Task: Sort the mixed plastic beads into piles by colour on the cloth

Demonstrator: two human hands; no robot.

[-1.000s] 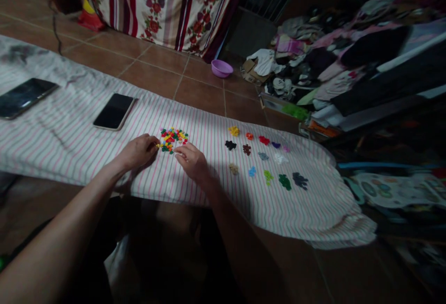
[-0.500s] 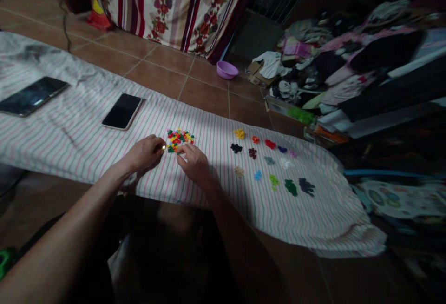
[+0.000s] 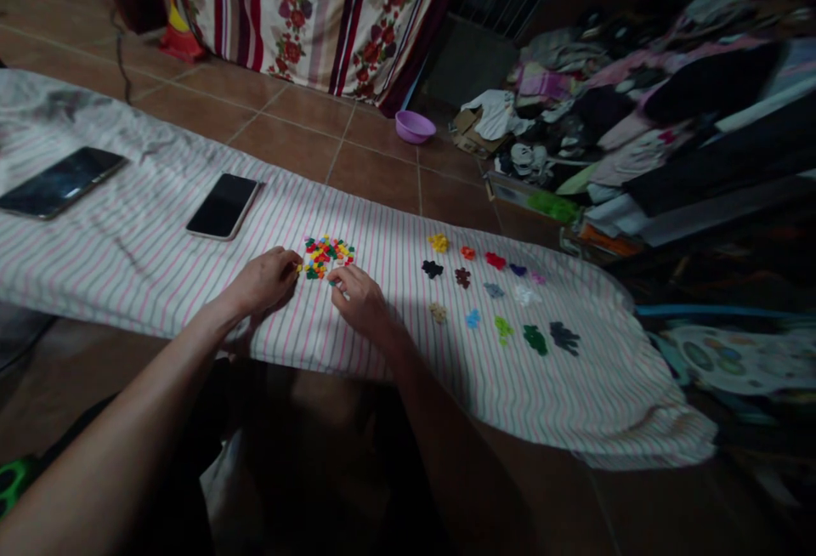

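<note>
A mixed heap of small coloured plastic pieces [image 3: 324, 252] lies on a striped cloth [image 3: 395, 284]. At its left edge my left hand [image 3: 271, 275] is closed, its fingertips pinching a small yellow piece [image 3: 299, 268]. My right hand [image 3: 360, 299] is just below the heap on the right, thumb and forefinger closed on a small green piece [image 3: 332, 282]. Farther right, similar pieces lie sorted by colour, among them yellow [image 3: 438, 242], black [image 3: 432, 269], brown [image 3: 462, 277], light green [image 3: 503, 331] and dark green [image 3: 535, 339] piles.
Left of the heap lie a phone [image 3: 223, 206] and a larger dark-screened device [image 3: 62, 182]. Beyond the cloth, a purple basin [image 3: 415, 127] stands on the tiled floor near a floral curtain [image 3: 293, 12]. Clothes [image 3: 612, 105] are piled at the right.
My right hand has drawn back slightly from the heap, toward me and to the right, with a green piece now showing at its fingertips. My left hand has hardly moved.
</note>
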